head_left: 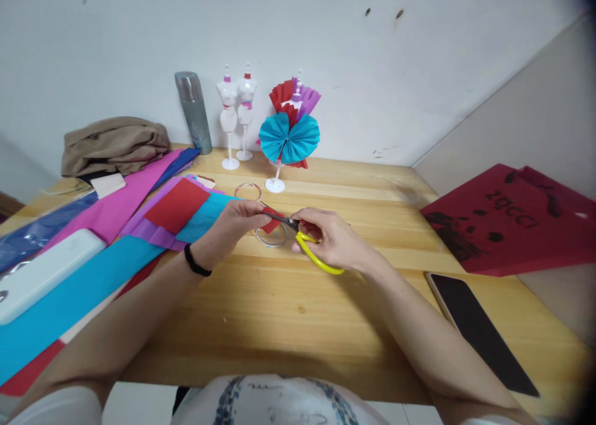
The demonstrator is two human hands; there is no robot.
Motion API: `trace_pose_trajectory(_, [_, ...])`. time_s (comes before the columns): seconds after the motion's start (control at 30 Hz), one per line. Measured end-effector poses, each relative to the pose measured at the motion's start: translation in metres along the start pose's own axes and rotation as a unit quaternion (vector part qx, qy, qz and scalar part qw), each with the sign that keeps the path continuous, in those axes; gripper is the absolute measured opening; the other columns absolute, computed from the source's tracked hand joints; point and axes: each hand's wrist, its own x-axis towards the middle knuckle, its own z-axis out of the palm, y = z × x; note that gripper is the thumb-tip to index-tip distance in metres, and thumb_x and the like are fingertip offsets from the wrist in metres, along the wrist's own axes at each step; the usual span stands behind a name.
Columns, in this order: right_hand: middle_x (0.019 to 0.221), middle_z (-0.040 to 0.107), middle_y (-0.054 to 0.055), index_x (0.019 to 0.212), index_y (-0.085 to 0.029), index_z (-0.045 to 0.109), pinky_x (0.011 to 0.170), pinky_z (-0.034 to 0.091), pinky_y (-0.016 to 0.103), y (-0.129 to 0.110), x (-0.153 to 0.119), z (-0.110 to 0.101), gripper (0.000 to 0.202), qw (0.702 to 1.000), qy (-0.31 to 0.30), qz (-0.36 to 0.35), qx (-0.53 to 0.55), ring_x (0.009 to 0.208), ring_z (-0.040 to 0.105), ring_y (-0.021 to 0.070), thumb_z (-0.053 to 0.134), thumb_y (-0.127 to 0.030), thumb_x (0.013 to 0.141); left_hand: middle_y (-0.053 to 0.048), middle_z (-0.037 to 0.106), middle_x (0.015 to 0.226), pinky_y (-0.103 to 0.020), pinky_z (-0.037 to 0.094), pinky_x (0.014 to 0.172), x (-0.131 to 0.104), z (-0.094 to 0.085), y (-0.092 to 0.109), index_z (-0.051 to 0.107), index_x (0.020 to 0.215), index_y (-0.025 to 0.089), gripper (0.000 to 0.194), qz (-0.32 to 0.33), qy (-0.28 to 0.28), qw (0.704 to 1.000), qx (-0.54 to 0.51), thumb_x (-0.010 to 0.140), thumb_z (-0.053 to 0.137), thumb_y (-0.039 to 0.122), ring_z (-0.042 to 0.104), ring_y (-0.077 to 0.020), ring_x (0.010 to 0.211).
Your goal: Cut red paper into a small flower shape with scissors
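Note:
My right hand [328,235] is closed round the yellow handles of the scissors [321,261], whose dark blades point left. A small red paper piece [272,219] is at the blades. Its upper edge is pinched by my left hand [235,223], close to the blade tips. Beneath the blades lies a silver ring [271,242] on the table, and another ring [248,191] is a little further back. Beyond my hands stands a mannequin [275,184] dressed in red, purple and blue pleated paper.
Coloured papers [93,282] and a white case [51,276] spread across the left. Two white mannequins [229,120] and a flask [194,114] stand behind. At right are a phone [479,329] and a red bag [507,226]. A brown cloth [114,142] lies back left.

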Motion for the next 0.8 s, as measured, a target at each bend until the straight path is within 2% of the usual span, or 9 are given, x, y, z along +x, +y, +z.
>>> trace_pose_trajectory(0.13, [0.074,0.055,-0.004,0.095,-0.020,0.072,0.065,0.035,0.030,0.0021,-0.0011,0.0015,0.018,1.000,0.002,0.006,0.021,0.066,0.047,0.0150,0.084,-0.030,0.086,-0.005,0.085,0.079,-0.028,0.057,0.073,0.0013,0.0013,-0.0004,0.091,0.076,0.022,0.025,-0.006,0.002,1.000,-0.013,0.063,0.106,0.038,0.072,-0.0168,0.072])
trace_pose_trajectory(0.33, [0.070,0.046,-0.005,0.089,-0.019,0.077,0.061,0.032,0.028,-0.0003,-0.0019,0.0034,0.015,0.999,-0.002,0.033,0.040,0.064,0.039,0.0135,0.084,-0.032,0.086,-0.005,0.088,0.084,-0.034,0.063,0.084,0.0010,0.0020,0.0028,0.092,0.078,0.024,0.028,-0.019,-0.008,1.000,-0.020,0.062,0.106,0.041,0.077,-0.0207,0.078])
trace_pose_trajectory(0.57, [0.071,0.054,-0.002,0.096,-0.020,0.085,0.064,0.037,0.028,-0.0009,-0.0016,0.0064,0.021,0.999,0.022,0.036,0.011,0.066,0.045,0.0155,0.084,-0.041,0.090,-0.007,0.088,0.087,-0.036,0.064,0.087,0.0005,-0.0011,0.0018,0.093,0.082,0.023,0.026,-0.018,-0.011,1.000,-0.007,0.067,0.103,0.042,0.078,-0.0228,0.082])
trace_pose_trajectory(0.7, [0.069,0.053,-0.002,0.102,-0.021,0.086,0.064,0.036,0.029,0.0001,-0.0010,0.0057,0.023,0.999,0.022,0.027,-0.004,0.064,0.044,0.0156,0.082,-0.041,0.092,-0.007,0.087,0.083,-0.037,0.064,0.088,0.0007,-0.0014,0.0031,0.092,0.082,0.023,0.027,-0.013,-0.018,1.000,-0.008,0.068,0.103,0.044,0.079,-0.0243,0.085])
trace_pose_trajectory(0.8, [0.070,0.054,-0.002,0.098,-0.021,0.085,0.065,0.036,0.029,-0.0009,-0.0009,0.0053,0.021,0.999,0.028,0.026,-0.013,0.065,0.045,0.0159,0.082,-0.041,0.091,-0.006,0.088,0.083,-0.034,0.062,0.086,0.0007,-0.0011,0.0045,0.092,0.080,0.024,0.028,-0.020,-0.016,1.000,-0.009,0.066,0.104,0.045,0.077,-0.0218,0.082])
